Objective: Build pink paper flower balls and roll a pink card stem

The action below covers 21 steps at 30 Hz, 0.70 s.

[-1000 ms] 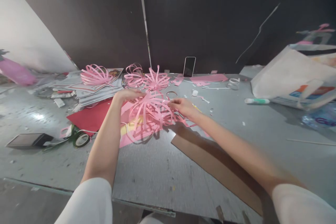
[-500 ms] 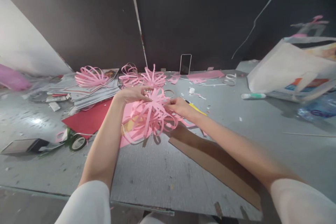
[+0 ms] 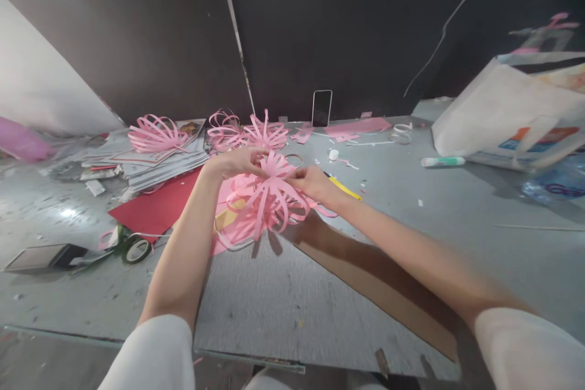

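Observation:
A pink paper-strip flower (image 3: 269,186) with looped strips is held between my two hands over the table. My left hand (image 3: 237,162) pinches its upper left side, fingers closed on the strips. From the right, my right hand (image 3: 315,185) pinches strips near its middle; the fingertips are partly hidden by paper. Below the flower are pink paper sheets (image 3: 223,244) and more pink loops. Behind my hands stand other pink strip flowers (image 3: 265,134), and one more looped strip ball (image 3: 155,134) rests on a paper stack (image 3: 159,164).
A brown cardboard strip (image 3: 379,286) lies under my right forearm. Red paper (image 3: 155,204), green tape (image 3: 136,250) and a dark box (image 3: 46,257) are at left. A phone (image 3: 322,108) leans on the dark wall. A marker (image 3: 442,161) and white bag (image 3: 507,116) are at right.
The flower's strips have tilted and gathered, its front loops now hanging downward toward me. Both hands have shifted slightly and keep their pinch on it.

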Motion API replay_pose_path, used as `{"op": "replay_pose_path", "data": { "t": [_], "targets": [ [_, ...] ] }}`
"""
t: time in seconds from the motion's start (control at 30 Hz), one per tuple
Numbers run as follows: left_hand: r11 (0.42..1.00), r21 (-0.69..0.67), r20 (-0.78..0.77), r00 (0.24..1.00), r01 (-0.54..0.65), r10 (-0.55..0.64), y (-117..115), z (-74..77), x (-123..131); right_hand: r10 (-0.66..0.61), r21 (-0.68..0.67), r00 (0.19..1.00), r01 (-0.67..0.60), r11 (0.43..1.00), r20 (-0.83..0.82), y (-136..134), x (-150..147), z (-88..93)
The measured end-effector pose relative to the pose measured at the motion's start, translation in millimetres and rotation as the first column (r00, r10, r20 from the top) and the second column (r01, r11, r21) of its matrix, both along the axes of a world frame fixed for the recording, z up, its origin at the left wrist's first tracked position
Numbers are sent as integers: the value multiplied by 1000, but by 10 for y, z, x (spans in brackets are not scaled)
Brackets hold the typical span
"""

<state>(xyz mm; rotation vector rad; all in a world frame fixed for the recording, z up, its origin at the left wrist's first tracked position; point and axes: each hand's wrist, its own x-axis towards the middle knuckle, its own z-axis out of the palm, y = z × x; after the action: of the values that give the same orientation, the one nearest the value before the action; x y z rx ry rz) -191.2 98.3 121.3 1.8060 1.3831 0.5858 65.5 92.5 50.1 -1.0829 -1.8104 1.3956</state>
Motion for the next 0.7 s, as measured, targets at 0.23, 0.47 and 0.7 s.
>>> {"op": "replay_pose_path", "data": {
  "t": [0.23, 0.47, 0.7],
  "targets": [
    [1000, -7, -93, 996, 17, -18, 24, -19, -4, 3, 32, 1000, -3, 999, 1, -64, -4, 45],
    [994, -54, -186, 978, 90, -98, 3, 53, 15, -28, 5, 1000, 28, 1000, -5, -117, -32, 61],
    [992, -94, -140, 985, 87, -100, 37, -5, 10, -27, 26, 999, 27, 999, -22, -101, -54, 41]
  ]
}}
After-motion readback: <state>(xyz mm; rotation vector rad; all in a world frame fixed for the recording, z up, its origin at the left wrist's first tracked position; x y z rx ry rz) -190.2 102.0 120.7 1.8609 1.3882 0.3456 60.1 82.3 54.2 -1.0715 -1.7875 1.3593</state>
